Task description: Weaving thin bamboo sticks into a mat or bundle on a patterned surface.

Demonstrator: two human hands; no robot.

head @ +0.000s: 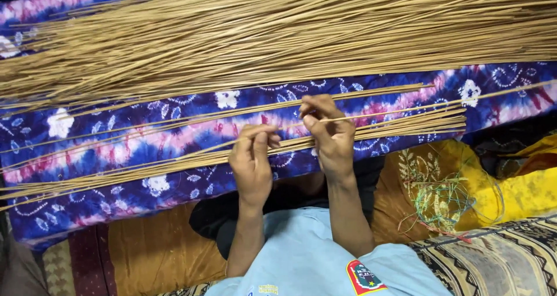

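Two hands pinching thin sticks [174, 165], left hand [251, 162], right hand [332, 136] (fingertips partly hidden), stick ends cut off.

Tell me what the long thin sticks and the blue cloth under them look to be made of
The sticks look like dried plant stems or palm ribs: tan, matte, thin and slightly bent. The right hand and left hand pinch a few. The cloth looks like dyed cotton, soft and matte, with blurred blue and pink patches and white flowers; the fibre is uncertain.
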